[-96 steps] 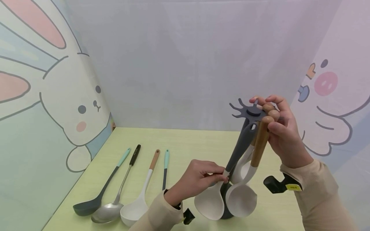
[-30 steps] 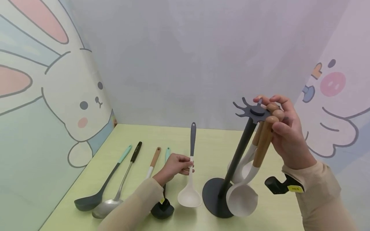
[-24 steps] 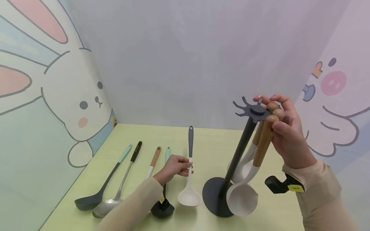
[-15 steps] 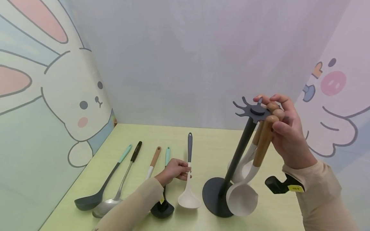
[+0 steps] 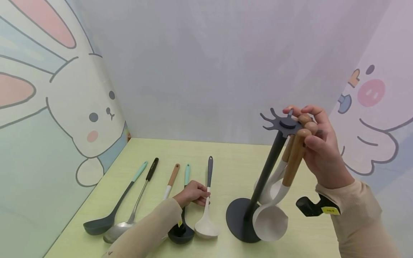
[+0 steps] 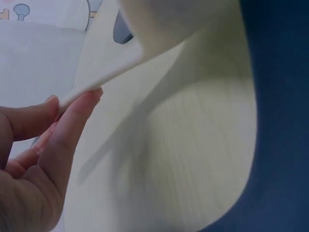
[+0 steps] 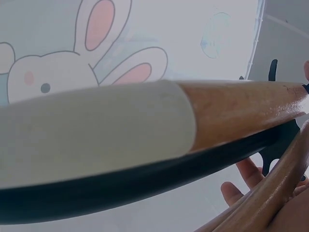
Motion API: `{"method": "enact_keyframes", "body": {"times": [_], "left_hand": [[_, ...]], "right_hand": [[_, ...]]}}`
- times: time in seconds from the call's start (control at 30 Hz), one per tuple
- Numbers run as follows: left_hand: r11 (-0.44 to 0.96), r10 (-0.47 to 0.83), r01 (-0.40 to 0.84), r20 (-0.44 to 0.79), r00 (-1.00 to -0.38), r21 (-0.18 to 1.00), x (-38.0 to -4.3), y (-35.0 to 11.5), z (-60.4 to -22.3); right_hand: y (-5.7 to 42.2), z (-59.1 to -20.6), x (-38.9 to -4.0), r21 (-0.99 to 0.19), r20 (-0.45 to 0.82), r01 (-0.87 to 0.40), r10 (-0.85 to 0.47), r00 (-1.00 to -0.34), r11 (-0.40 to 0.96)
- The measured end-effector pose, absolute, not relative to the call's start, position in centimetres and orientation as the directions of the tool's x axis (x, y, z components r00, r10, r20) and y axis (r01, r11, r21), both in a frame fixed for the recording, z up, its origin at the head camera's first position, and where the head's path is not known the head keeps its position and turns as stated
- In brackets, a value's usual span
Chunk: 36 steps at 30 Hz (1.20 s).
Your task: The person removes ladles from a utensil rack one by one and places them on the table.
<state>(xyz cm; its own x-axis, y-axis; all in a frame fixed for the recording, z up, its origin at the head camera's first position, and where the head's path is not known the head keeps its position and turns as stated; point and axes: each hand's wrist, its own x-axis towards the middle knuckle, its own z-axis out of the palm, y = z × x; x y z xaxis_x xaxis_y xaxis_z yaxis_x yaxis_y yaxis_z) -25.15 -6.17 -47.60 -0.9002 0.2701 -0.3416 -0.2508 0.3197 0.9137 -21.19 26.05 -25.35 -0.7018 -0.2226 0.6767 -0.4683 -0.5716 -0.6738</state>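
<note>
Left of the black stand (image 5: 266,175), the left hand (image 5: 193,192) pinches a white ladle (image 5: 205,228); four ladles (image 5: 99,226) already lie farther left. The right hand (image 5: 322,154) grips wooden-handled ladles (image 5: 294,161) still on the stand.

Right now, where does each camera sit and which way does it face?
Head: worn on the head, facing forward and down at the table and utensil stand; left hand, right hand and both sleeves show.
Left wrist: on that wrist, looking at the gray-handled white ladle above the table; part of the left hand shows.
Right wrist: on that wrist, looking past a wooden-handled white ladle toward the rabbit mural; parts of the right hand show.
Shared: head and right wrist both show the utensil stand and rabbit mural.
</note>
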Motion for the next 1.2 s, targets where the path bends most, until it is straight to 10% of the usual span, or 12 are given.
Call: {"method": "enact_keyframes", "body": {"times": [0.77,1.07,1.2], "left_hand": [[0.402,0.262,-0.267,-0.389,-0.883,0.876,-25.9,-6.8,-49.5],[0.464,0.240,-0.255,-0.398,-0.886,0.848,-26.1,-6.8,-49.6],[0.475,0.235,-0.254,-0.400,-0.886,0.842,-25.9,-6.9,-49.5]], "right_hand": [[26.9,-24.9,-22.3,-0.685,0.703,-0.455,-0.352,-0.618,-0.569],[27.6,-23.7,-23.5,-0.764,0.622,-0.279,-0.547,-0.561,-0.582],[27.2,-23.0,-24.0,-0.727,0.605,-0.013,-0.632,-0.484,-0.687]]}}
